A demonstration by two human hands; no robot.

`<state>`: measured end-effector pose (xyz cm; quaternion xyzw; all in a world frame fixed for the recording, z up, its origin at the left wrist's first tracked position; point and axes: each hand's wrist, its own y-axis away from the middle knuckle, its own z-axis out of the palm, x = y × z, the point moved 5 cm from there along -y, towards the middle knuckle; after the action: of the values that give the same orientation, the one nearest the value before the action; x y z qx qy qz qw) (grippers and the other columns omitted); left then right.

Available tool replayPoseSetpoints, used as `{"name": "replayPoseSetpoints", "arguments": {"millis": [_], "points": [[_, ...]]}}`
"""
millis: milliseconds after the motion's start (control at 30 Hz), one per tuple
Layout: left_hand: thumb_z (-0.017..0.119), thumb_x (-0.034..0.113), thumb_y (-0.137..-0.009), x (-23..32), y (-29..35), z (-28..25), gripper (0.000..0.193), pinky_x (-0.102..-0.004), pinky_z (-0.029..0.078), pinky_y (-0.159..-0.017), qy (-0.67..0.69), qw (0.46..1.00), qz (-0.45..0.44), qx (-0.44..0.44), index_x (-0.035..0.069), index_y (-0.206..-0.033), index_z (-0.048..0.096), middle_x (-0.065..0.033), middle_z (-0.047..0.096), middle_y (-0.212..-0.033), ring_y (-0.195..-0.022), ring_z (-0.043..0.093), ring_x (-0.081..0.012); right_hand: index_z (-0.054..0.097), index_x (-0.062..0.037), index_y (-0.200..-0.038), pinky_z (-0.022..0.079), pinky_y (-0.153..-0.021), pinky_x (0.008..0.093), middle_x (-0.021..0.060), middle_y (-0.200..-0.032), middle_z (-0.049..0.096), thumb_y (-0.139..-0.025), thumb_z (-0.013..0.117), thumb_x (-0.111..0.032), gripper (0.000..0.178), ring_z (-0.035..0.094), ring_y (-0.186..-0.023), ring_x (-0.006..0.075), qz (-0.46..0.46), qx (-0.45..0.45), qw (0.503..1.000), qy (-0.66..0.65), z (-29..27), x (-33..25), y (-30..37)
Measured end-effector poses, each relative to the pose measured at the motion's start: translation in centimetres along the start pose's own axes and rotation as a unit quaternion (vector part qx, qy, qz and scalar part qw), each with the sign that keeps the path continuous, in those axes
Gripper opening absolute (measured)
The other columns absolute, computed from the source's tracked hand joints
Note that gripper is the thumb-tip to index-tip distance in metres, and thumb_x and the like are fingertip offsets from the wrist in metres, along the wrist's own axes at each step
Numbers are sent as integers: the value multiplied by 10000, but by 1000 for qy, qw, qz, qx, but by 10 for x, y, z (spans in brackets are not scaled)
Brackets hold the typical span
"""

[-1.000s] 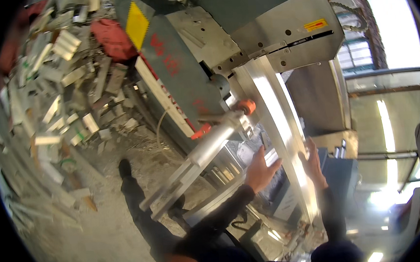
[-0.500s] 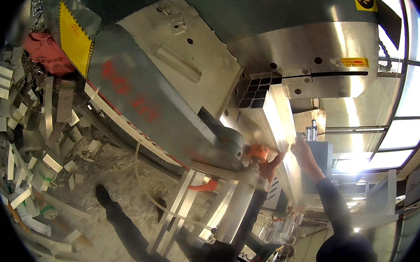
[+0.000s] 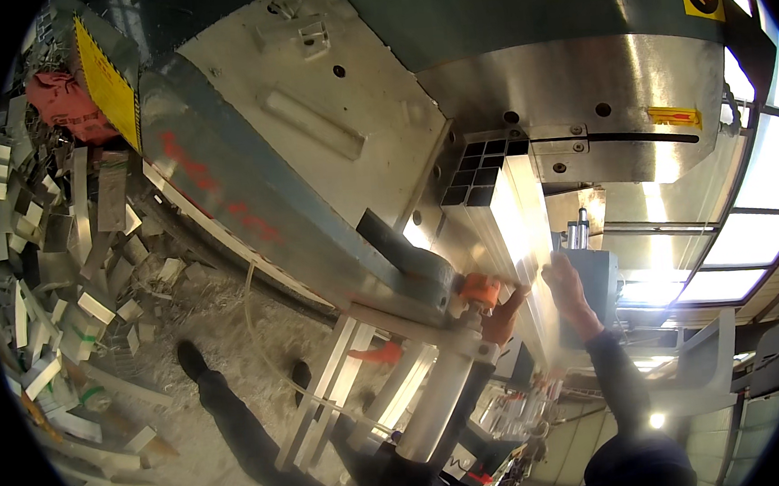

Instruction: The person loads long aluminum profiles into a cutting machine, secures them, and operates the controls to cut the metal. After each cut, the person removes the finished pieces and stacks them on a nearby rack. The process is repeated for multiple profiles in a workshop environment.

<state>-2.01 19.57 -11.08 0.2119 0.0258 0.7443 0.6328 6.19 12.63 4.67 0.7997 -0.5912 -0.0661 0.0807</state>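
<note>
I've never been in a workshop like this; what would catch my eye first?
Probably the shiny stack of square tubes right of centre, with the left hand and right hand on either side of it. Next, the scrap heap spilling over the floor at the left. Then the big grey-green machine filling the top, above the tubes' open ends.

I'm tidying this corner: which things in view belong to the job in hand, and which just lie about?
Seemingly in use:
metal tube bundle, left hand and right hand beside it
machine
metal cylinder with orange fitting

Apparently lying about:
metal offcuts
crumpled red material
</note>
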Motion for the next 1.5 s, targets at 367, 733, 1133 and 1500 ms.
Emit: {"name": "replayPoseSetpoints", "arguments": {"millis": [367, 733, 1133, 1500], "points": [[635, 306, -905, 7, 5, 3, 313, -332, 428, -840, -181, 983, 37, -9, 24, -1020, 561, -86, 586, -996, -940, 552, -198, 493, 2, -1116, 437, -649, 330, 115, -794, 553, -891, 616, -139, 292, 494, -690, 191, -7, 8, 1000, 12, -2, -7, -4], [587, 411, -919, -15, 6, 1, 382, -311, 413, -815, -248, 968, -7, 31, 39, -1002, 552, -80, 535, -925, -869, 520, -188, 493, 4, -1114, 450, -662, 343, 130, -801, 568, -897, 608, -142, 286, 529, -695, 207, -26, 7, 999, 23, -2, -5, -2], [601, 414, -912, -31, -3, -3, 418, -299, 424, -780, -255, 966, 30, 41, 8, -996, 552, -82, 549, -919, -833, 535, -167, 498, -11, -1166, 477, -708, 357, 131, -879, 594, -878, 640, -154, 351, 578, -776, 224, -105, 68, 989, 74, -14, -41, -8], [668, 335, -880, -22, -2, 0, 340, -297, 432, -813, -248, 960, 125, 40, 30, -975, 551, -68, 572, -946, -886, 557, -164, 667, -90, -928, 488, -602, 361, 61, -853, 534, -802, 665, -71, 127, 594, -715, 230, -431, -23, 853, 293, -45, -285, -121]]}}
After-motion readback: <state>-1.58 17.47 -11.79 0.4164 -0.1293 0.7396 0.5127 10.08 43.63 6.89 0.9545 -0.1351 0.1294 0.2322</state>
